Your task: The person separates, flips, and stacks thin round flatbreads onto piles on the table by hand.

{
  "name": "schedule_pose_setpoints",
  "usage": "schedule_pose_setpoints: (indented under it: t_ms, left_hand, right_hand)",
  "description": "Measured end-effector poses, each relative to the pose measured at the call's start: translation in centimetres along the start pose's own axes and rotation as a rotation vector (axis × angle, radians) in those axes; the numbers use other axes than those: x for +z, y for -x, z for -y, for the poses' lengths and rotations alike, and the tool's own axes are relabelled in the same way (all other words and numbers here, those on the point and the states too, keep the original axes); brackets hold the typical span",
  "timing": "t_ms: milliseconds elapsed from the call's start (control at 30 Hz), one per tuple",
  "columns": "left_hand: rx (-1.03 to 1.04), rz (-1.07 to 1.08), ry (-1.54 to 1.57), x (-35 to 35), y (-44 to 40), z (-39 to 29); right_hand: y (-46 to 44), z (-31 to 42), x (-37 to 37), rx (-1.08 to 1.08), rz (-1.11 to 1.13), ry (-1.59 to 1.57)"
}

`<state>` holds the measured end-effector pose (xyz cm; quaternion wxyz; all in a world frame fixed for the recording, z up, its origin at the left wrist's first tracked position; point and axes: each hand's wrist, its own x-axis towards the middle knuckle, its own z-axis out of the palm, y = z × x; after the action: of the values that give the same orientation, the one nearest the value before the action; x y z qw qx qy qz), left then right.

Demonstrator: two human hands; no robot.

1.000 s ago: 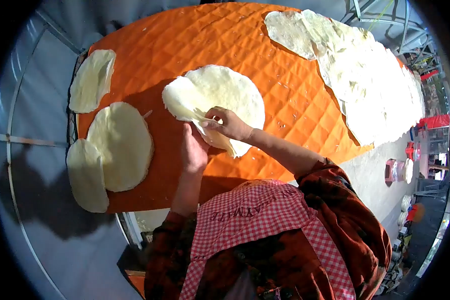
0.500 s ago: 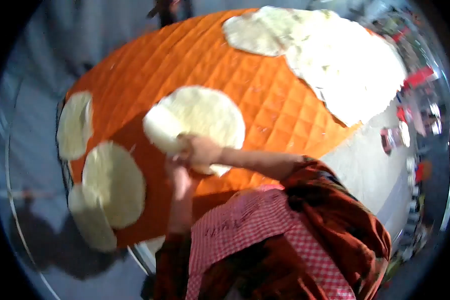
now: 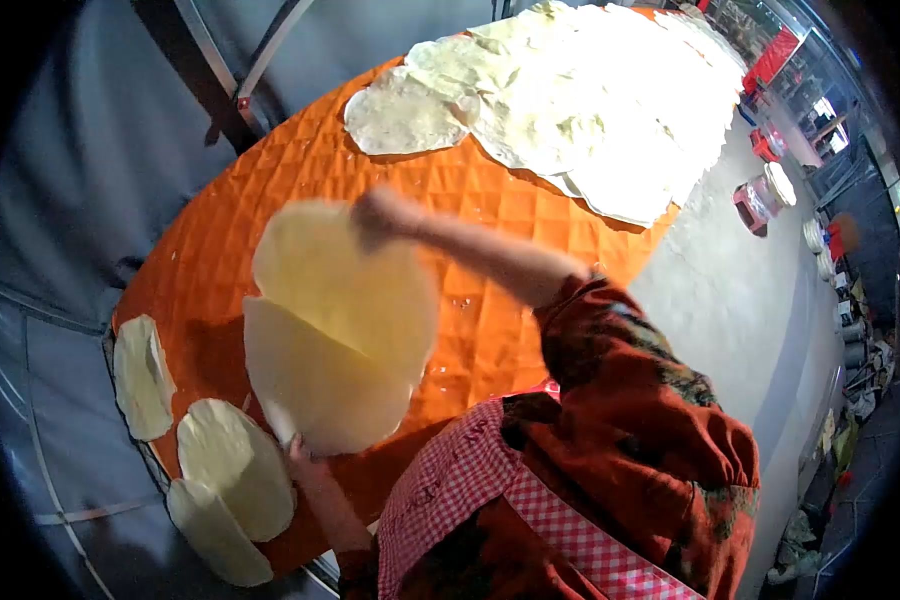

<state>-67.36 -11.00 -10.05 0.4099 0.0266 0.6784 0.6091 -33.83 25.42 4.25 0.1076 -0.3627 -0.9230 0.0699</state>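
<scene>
A large thin round flatbread (image 3: 370,290) lies in front of me, with a second layer (image 3: 315,375) crossing its lower left half; whether this is a fold or a separate sheet I cannot make out. My left hand (image 3: 305,458) pinches the bottom edge of that lower layer. At the upper right rim of the flatbread is my right hand (image 3: 382,215), smeared by motion, its fingers hidden. An orange quilted cloth (image 3: 490,350) is spread beneath the breads.
Many overlapping flatbreads (image 3: 590,110) cover the far right of the cloth. Several more (image 3: 235,470) lie along its left edge. Right of the cloth is a grey surface (image 3: 730,320) with a lidded jar (image 3: 760,205). A grey fabric wall (image 3: 80,170) rises at the left.
My hands were close together over the flatbread; now they are apart, the right one farther up and the left lower. The flatbread spreads wider. The head view has shifted.
</scene>
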Motion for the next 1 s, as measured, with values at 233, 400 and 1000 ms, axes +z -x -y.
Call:
schedule_pose_setpoints:
  t_ms: [233,400,1000]
  left_hand:
    - [-0.046,0.092,0.067,-4.5,2.9,-1.3]
    - [-0.093,0.13,0.399,1.9,7.3,-4.7]
    - [0.184,0.648,0.197,8.0,12.0,-11.7]
  right_hand:
    - [15.6,-23.5,-11.4,0.606,-0.267,-0.148]
    - [16.3,-10.2,-8.3,0.469,-0.34,-0.321]
    - [17.0,6.1,-17.3,0.673,-0.529,-1.164]
